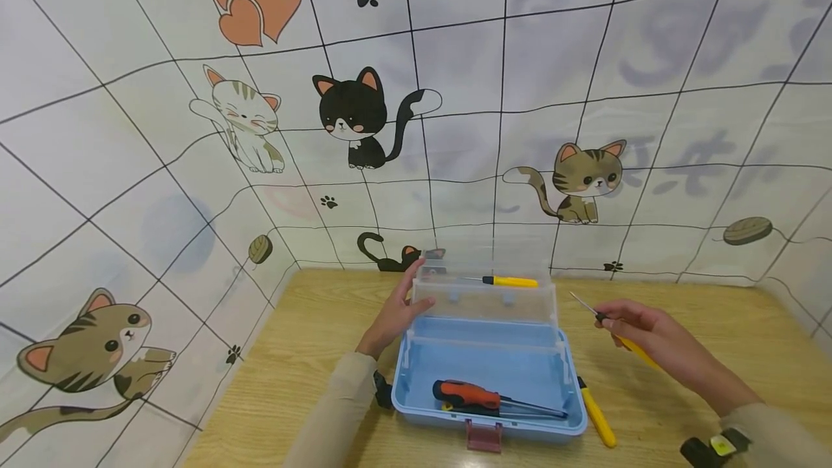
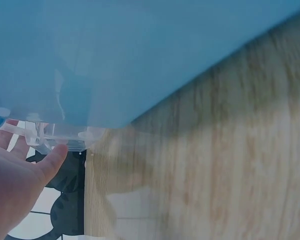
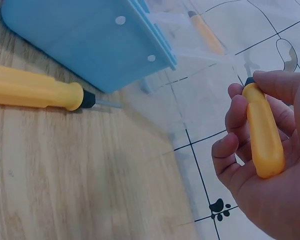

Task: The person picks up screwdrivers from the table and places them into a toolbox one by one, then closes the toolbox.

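A blue toolbox stands open on the table, its clear inner tray raised at the back. At the tray's left end, my left hand holds it, thumb in front and fingers behind; the left wrist view shows the thumb against the clear plastic. To the right of the box, my right hand grips a yellow-handled screwdriver, shaft pointing up and left. A second yellow screwdriver lies in the tray. Another yellow screwdriver rests against the box's right side. Inside the box lies a red-and-black screwdriver.
Beneath the red-and-black screwdriver, other tools are partly hidden. A purplish latch hangs from the box's front. The wooden table meets a cat-patterned wall covering just behind the toolbox.
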`<state>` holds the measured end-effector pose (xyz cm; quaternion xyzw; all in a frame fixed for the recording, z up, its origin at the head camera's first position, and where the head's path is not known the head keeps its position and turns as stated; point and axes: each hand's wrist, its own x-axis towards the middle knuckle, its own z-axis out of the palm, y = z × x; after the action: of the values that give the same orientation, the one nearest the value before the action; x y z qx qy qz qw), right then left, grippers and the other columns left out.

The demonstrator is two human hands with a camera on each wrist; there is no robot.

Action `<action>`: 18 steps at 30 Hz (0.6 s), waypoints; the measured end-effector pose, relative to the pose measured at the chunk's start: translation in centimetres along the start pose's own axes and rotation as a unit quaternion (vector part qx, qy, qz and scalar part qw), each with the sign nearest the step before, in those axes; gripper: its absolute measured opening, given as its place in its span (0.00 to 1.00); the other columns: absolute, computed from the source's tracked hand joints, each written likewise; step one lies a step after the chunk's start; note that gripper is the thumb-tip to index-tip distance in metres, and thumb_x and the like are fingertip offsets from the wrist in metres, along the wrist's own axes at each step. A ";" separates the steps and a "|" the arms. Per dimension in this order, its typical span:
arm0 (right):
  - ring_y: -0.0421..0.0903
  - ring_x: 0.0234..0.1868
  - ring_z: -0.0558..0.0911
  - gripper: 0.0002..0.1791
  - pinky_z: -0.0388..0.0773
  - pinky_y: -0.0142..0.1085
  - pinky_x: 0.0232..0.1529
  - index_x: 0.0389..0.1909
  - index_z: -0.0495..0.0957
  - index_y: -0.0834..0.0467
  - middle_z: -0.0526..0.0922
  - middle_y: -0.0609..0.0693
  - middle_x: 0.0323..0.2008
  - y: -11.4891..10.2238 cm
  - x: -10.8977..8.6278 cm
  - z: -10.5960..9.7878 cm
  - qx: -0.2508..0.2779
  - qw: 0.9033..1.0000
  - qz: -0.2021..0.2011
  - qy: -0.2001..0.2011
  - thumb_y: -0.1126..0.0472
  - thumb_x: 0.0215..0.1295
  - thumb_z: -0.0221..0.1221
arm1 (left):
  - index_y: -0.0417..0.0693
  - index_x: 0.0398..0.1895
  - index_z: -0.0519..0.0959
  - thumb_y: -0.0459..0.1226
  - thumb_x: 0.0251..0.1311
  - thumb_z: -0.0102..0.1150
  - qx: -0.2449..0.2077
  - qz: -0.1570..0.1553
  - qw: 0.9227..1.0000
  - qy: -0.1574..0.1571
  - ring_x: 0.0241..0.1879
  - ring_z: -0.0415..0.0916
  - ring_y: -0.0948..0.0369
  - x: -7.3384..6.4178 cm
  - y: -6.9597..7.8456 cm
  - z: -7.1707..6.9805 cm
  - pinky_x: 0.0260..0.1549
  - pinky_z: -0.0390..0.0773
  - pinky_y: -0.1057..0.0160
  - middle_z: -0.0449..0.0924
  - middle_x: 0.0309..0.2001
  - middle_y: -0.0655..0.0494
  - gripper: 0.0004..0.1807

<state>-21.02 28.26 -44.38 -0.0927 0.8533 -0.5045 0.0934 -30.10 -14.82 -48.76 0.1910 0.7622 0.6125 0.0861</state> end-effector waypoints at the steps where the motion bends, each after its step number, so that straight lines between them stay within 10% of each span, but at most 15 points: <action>1: 0.47 0.35 0.75 0.23 0.73 0.37 0.33 0.58 0.70 0.56 0.77 0.57 0.41 -0.2 0.1 0.0 -0.002 1.000 -0.002 0.001 0.47 0.69 0.50 | 0.70 0.72 0.47 0.40 0.63 0.56 0.004 -0.001 1.000 0.003 0.60 0.65 0.48 0.1 -0.3 0.0 0.49 0.74 0.46 0.51 0.70 0.55 0.39; 18: 0.51 0.35 0.75 0.21 0.71 0.37 0.29 0.56 0.71 0.52 0.75 0.56 0.36 -2.9 1.9 0.3 -0.014 0.999 -0.032 0.005 0.46 0.67 0.52 | 0.73 0.72 0.46 0.38 0.65 0.53 0.004 0.003 1.000 0.013 0.61 0.63 0.51 0.3 -0.8 0.2 0.50 0.73 0.47 0.52 0.69 0.60 0.38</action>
<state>-22.62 26.16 -42.11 -0.1190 0.8575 -0.4954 0.0718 -30.45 -14.64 -49.57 0.1859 0.7653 0.6118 0.0733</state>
